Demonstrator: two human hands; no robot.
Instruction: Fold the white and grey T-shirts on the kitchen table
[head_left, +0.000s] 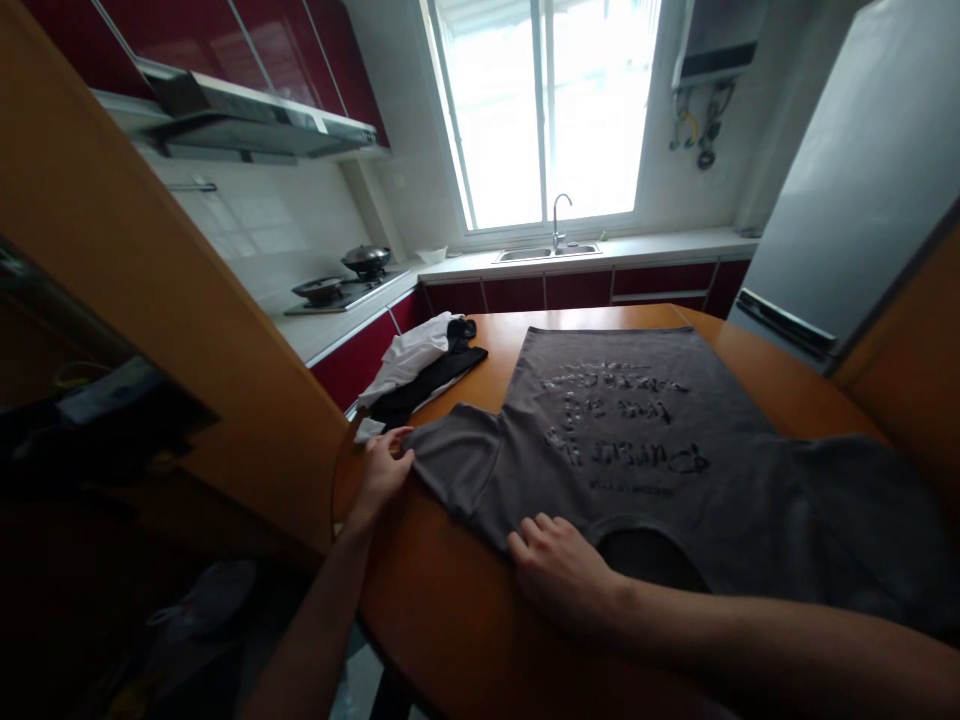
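Observation:
A dark grey T-shirt lies spread flat on the orange-brown wooden table, its printed front up and its neck opening toward me. My left hand pinches the end of the sleeve on the left. Closed on the shirt's shoulder edge, left of the neck opening, is my right hand. The sleeve on the right lies flat, away from both hands.
White and black clothes are heaped at the table's left edge. Beyond the table are a sink, a stove with a pot and a pan, and a fridge at the right. An orange-brown panel stands close on the left.

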